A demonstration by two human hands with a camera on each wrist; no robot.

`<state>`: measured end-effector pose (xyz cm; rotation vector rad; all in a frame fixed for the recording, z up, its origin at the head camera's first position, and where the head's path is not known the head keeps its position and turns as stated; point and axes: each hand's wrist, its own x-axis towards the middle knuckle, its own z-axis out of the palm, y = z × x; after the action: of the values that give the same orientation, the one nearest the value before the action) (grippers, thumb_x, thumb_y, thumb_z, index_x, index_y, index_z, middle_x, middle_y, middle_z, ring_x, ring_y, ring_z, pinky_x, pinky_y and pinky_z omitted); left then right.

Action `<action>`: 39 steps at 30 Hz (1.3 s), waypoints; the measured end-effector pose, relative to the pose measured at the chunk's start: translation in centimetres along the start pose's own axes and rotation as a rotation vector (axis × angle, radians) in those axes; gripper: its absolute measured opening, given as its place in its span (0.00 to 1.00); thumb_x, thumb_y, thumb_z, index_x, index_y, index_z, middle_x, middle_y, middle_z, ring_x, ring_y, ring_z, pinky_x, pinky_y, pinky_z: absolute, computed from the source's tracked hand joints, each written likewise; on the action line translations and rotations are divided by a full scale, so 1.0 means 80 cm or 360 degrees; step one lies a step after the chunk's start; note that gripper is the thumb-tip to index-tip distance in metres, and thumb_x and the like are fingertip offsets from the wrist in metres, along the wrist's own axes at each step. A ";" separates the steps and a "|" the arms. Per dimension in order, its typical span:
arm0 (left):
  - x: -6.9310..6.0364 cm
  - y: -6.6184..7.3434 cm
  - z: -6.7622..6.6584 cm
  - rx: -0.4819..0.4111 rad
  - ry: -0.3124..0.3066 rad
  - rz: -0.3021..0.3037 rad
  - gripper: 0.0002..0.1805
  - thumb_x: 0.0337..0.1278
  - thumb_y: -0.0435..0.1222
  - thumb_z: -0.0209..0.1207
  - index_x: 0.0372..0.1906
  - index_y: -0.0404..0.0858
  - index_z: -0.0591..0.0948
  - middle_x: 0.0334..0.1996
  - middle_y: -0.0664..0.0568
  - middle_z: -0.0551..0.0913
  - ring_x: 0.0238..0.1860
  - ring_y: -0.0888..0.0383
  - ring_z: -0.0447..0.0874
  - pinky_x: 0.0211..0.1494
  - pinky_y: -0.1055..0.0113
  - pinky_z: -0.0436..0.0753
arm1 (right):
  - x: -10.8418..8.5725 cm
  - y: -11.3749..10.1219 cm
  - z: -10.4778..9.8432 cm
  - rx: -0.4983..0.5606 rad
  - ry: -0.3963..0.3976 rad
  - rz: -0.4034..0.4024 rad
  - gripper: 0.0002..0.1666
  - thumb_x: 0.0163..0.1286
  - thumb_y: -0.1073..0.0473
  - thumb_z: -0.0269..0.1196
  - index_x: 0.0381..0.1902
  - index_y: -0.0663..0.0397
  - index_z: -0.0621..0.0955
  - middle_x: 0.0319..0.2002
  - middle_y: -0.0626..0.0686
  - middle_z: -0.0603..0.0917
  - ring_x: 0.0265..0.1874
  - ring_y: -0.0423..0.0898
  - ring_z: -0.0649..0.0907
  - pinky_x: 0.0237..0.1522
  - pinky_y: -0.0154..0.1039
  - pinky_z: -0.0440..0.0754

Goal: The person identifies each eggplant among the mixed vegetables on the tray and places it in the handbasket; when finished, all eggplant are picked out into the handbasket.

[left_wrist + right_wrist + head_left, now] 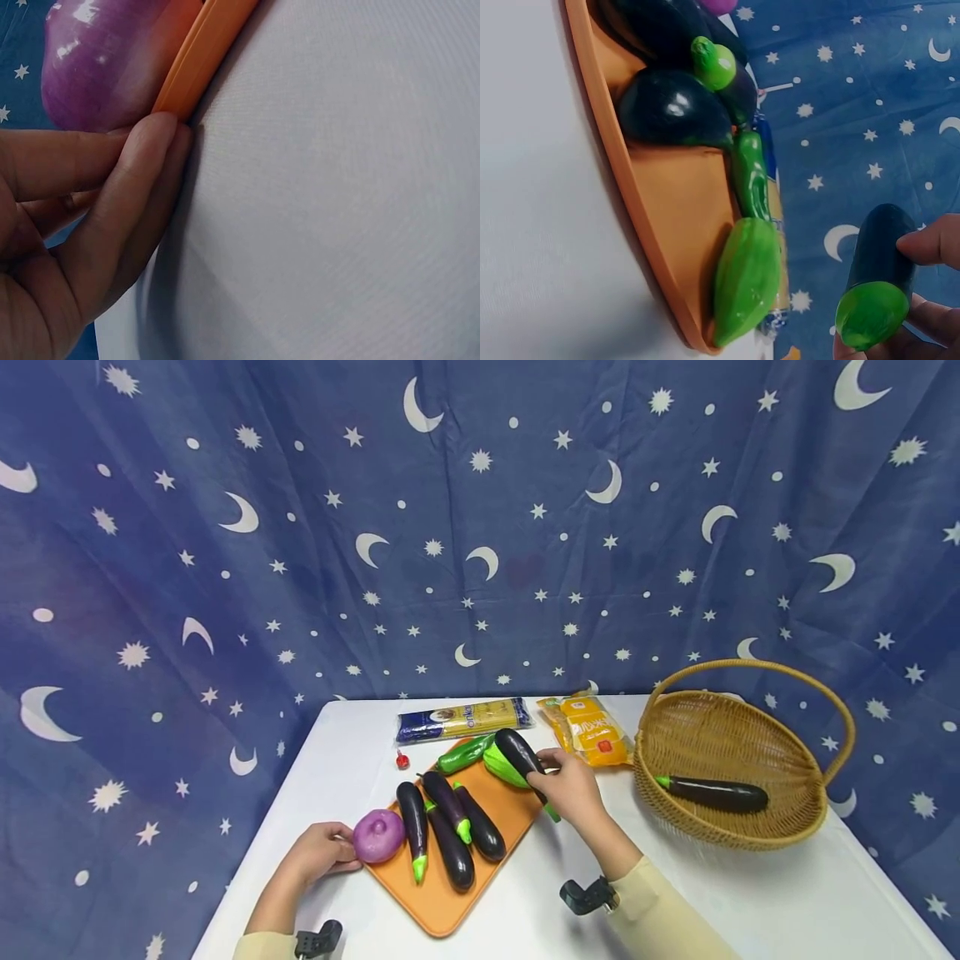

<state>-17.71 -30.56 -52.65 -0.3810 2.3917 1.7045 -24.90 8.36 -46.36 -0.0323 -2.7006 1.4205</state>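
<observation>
My right hand [572, 787] pinches a dark eggplant [517, 755] above the far right end of the orange tray [433, 917]; in the right wrist view its green cap [873, 313] points down beside the fingers. Under it on the tray lie a light green ribbed vegetable [504, 767] and a green pepper [463, 754]. Several more eggplants [414, 820] lie across the tray's middle. At the left edge my left hand [321, 853] pinches the tray's corner [187, 82], next to a purple onion [378, 836].
To the right stands a wicker basket [731, 727] with a tall handle and one eggplant [716, 794] inside. Behind the tray lie a blue and yellow pasta packet [463, 720] and an orange packet [592, 732]. A small red item [402, 761] sits left of the pepper.
</observation>
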 end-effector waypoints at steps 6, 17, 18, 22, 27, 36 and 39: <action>-0.003 -0.004 -0.003 -0.0003 -0.0026 -0.0025 0.13 0.49 0.17 0.61 0.42 0.20 0.78 0.29 0.39 0.81 0.29 0.51 0.87 0.39 0.60 0.91 | -0.002 0.001 -0.012 0.0047 0.0001 -0.0016 0.24 0.56 0.60 0.70 0.52 0.61 0.83 0.42 0.56 0.86 0.39 0.51 0.85 0.33 0.40 0.90; -0.002 -0.002 0.000 0.0021 0.0019 -0.0036 0.11 0.47 0.19 0.62 0.39 0.23 0.79 0.27 0.40 0.81 0.28 0.51 0.87 0.38 0.59 0.91 | -0.001 0.005 -0.032 0.0043 0.0044 -0.0026 0.27 0.57 0.58 0.70 0.55 0.61 0.83 0.44 0.56 0.87 0.40 0.51 0.86 0.39 0.44 0.89; -0.002 -0.001 0.000 0.0021 0.0021 -0.0038 0.11 0.47 0.19 0.62 0.39 0.23 0.78 0.27 0.40 0.81 0.28 0.51 0.87 0.38 0.59 0.91 | -0.001 0.005 -0.034 0.0043 0.0045 -0.0028 0.27 0.57 0.58 0.70 0.55 0.61 0.83 0.44 0.56 0.87 0.41 0.51 0.86 0.40 0.45 0.88; 0.001 0.002 0.000 0.0016 0.0016 -0.0033 0.12 0.47 0.18 0.62 0.40 0.22 0.78 0.28 0.40 0.81 0.28 0.51 0.87 0.38 0.59 0.91 | 0.000 0.005 -0.040 0.0040 0.0049 -0.0007 0.27 0.58 0.58 0.69 0.56 0.60 0.82 0.45 0.57 0.87 0.42 0.51 0.86 0.42 0.45 0.88; 0.002 0.004 0.001 -0.0012 -0.0006 -0.0019 0.12 0.47 0.17 0.61 0.40 0.22 0.78 0.29 0.39 0.81 0.28 0.51 0.87 0.38 0.60 0.91 | 0.000 0.007 -0.052 0.0022 0.0065 0.0013 0.27 0.59 0.57 0.69 0.56 0.60 0.82 0.46 0.57 0.86 0.42 0.52 0.86 0.43 0.46 0.88; 0.004 0.004 0.000 -0.0044 -0.0040 -0.0010 0.11 0.49 0.17 0.61 0.41 0.21 0.78 0.28 0.40 0.82 0.29 0.51 0.87 0.38 0.60 0.91 | 0.000 0.007 -0.077 0.0039 0.0092 0.0009 0.26 0.60 0.58 0.69 0.56 0.62 0.82 0.46 0.59 0.86 0.45 0.54 0.86 0.45 0.47 0.88; 0.003 0.003 0.000 -0.0028 -0.0034 -0.0021 0.11 0.50 0.17 0.60 0.41 0.21 0.78 0.27 0.41 0.82 0.29 0.51 0.87 0.38 0.60 0.91 | 0.000 0.008 -0.085 0.0045 0.0088 0.0045 0.25 0.60 0.58 0.69 0.55 0.61 0.82 0.47 0.59 0.86 0.46 0.54 0.85 0.46 0.47 0.88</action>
<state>-18.02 -30.53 -52.49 -0.3781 2.3558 1.7163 -24.30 14.30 -43.08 -0.1068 -2.6458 1.4434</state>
